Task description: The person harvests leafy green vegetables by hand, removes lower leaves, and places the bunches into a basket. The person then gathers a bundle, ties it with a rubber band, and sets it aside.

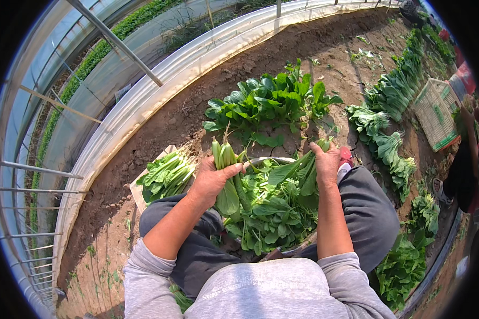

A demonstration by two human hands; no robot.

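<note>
My left hand [215, 175] grips two or so stalks of leafy greens [223, 153], root ends up and leaves hanging down. In my right hand [326, 161] is another bunch of greens [308, 171], its pale stem ends poking out above the fingers and its leaves drooping. Both hands are raised over a round container [259, 160] between my knees, heaped with loose leaves and small greens [279, 215]. Left of my left hand, a pile of greens with roots [169, 173] lies on a pale board or box [139, 195].
Uncut leafy plants [267, 95] stand in the soil ahead. Bundled greens [395, 91] lie in a row on the right, beside a tilted plastic crate [437, 113]. Another person's sandalled foot [442, 190] is at far right. Plastic sheeting [115, 109] and metal poles [115, 40] border the left.
</note>
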